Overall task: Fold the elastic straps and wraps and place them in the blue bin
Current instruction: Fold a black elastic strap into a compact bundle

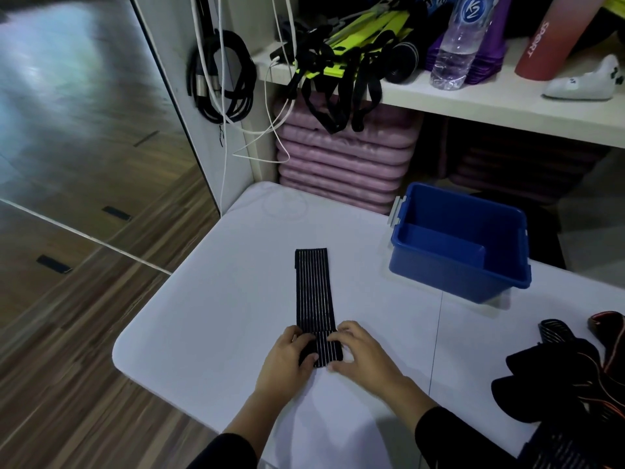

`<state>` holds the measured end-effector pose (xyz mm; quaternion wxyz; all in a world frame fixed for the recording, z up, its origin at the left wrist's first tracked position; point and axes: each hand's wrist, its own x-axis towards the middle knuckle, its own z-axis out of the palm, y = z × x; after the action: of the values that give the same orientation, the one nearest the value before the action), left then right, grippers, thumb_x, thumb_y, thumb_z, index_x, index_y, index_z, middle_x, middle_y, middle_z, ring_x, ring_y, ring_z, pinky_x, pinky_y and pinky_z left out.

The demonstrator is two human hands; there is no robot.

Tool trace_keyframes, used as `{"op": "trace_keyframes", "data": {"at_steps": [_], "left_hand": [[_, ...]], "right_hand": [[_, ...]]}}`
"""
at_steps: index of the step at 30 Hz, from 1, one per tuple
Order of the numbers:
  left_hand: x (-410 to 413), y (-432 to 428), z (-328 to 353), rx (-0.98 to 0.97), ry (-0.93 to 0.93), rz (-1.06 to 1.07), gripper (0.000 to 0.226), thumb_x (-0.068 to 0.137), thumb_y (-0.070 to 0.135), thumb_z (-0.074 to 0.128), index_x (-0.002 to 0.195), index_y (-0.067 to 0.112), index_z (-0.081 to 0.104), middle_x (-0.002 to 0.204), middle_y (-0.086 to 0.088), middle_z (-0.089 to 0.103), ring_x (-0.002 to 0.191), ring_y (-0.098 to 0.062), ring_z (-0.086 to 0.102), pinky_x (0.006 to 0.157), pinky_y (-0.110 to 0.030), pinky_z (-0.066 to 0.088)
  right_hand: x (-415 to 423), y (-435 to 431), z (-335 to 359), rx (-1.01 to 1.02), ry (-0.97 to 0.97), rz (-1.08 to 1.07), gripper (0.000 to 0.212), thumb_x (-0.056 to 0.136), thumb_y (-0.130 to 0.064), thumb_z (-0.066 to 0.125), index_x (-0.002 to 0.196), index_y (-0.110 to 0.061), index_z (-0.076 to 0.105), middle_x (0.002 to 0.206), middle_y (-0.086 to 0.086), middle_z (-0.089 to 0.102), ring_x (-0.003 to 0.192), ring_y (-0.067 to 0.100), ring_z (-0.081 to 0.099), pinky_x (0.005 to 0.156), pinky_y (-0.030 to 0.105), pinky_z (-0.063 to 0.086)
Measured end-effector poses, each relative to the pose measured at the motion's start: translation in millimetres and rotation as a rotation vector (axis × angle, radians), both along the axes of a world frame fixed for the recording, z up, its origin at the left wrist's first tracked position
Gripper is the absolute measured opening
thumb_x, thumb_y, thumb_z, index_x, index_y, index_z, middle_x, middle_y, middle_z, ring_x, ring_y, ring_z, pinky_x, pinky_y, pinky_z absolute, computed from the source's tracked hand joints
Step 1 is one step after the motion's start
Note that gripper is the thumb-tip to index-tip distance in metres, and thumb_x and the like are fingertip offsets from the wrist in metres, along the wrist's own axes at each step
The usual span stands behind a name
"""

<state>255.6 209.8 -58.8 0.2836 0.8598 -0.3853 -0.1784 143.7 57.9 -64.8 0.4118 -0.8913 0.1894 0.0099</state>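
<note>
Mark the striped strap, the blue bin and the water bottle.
striped strap [313, 289], head view, middle of its flat stretch
blue bin [453, 282], head view, near outer wall
water bottle [458, 45], head view, clear body

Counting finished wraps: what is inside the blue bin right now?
The blue bin shows only bare floor and inner walls, no wraps. Its near wall hides the floor strip closest to the person.

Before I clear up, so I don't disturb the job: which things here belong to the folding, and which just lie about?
Job: striped strap, left hand, right hand, blue bin, pile of wraps.
Lying about: water bottle, pink mats, black cables.
</note>
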Motion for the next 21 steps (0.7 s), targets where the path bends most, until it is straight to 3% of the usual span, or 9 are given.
{"op": "trace_keyframes", "data": {"at_steps": [3, 6, 10, 13, 15, 17, 21], "left_hand": [[5.0, 4.3, -4.3, 0.055, 0.036, -0.087, 0.064, 0.072, 0.034, 0.072, 0.129, 0.017, 0.05, 0.127, 0.004, 0.041, 0.11, -0.012, 0.051, 0.091, -0.021, 0.044], [8.2, 1.8, -1.2, 0.039, 0.042, -0.066, 0.053, 0.073, 0.021, 0.069, 0.124, 0.016, 0.055, 0.121, 0.0, 0.049, 0.107, -0.015, 0.055, 0.088, -0.017, 0.044], [14.9, -0.3, 6.2, 0.017, 0.154, 0.025, 0.028, 0.076, 0.032, 0.062, 0.096, 0.013, 0.064, 0.086, 0.002, 0.058, 0.074, -0.012, 0.057, 0.065, -0.016, 0.044], [15.1, -5.8, 6.7, 0.058, 0.189, 0.105, 0.022, 0.082, 0.029, 0.064, 0.07, 0.016, 0.052, 0.072, 0.003, 0.049, 0.061, -0.009, 0.046, 0.054, -0.015, 0.034], [12.7, -12.1, 7.0, 0.054, 0.23, 0.214, 0.019, 0.083, 0.029, 0.064, 0.081, 0.015, 0.051, 0.073, 0.004, 0.051, 0.066, -0.013, 0.05, 0.058, -0.021, 0.04], [10.7, -17.7, 8.9, 0.038, 0.27, 0.302, 0.031, 0.084, 0.028, 0.064, 0.103, 0.009, 0.05, 0.08, 0.002, 0.056, 0.076, -0.018, 0.055, 0.064, -0.026, 0.042], [13.0, -24.4, 10.1, 0.017, 0.065, 0.236, 0.054, 0.083, 0.023, 0.065, 0.131, 0.018, 0.04, 0.112, -0.005, 0.046, 0.097, -0.023, 0.055, 0.073, -0.025, 0.043]], "right_hand": [[0.0, -3.2, -2.2, -0.086, 0.024, 0.079, 0.053, 0.076, -0.024, 0.072, 0.126, -0.022, 0.054, 0.129, -0.014, 0.04, 0.119, 0.001, 0.04, 0.102, 0.02, 0.037], [3.3, -3.3, -1.0, -0.077, -0.007, 0.049, 0.044, 0.078, -0.021, 0.066, 0.122, -0.022, 0.058, 0.121, -0.014, 0.049, 0.113, 0.002, 0.045, 0.099, 0.019, 0.04], [6.4, -4.1, 6.5, 0.001, 0.045, -0.026, 0.024, 0.087, -0.032, 0.053, 0.111, -0.027, 0.057, 0.097, -0.013, 0.056, 0.096, 0.006, 0.049, 0.085, 0.021, 0.043], [11.7, -1.5, 10.6, 0.004, 0.073, -0.073, 0.018, 0.092, -0.035, 0.046, 0.103, -0.022, 0.053, 0.089, -0.004, 0.058, 0.087, 0.012, 0.051, 0.077, 0.029, 0.046], [18.2, 1.5, 12.8, -0.019, 0.095, -0.121, 0.02, 0.093, -0.033, 0.045, 0.097, -0.015, 0.052, 0.082, -0.001, 0.057, 0.077, 0.016, 0.052, 0.071, 0.033, 0.046], [25.3, 3.3, 14.1, -0.05, 0.127, -0.172, 0.021, 0.093, -0.032, 0.046, 0.095, -0.011, 0.05, 0.079, 0.002, 0.056, 0.073, 0.019, 0.054, 0.07, 0.038, 0.048], [31.9, 0.2, 13.8, -0.149, 0.118, -0.202, 0.042, 0.092, -0.028, 0.052, 0.13, -0.016, 0.038, 0.113, 0.005, 0.055, 0.105, 0.022, 0.054, 0.083, 0.033, 0.048]]}}
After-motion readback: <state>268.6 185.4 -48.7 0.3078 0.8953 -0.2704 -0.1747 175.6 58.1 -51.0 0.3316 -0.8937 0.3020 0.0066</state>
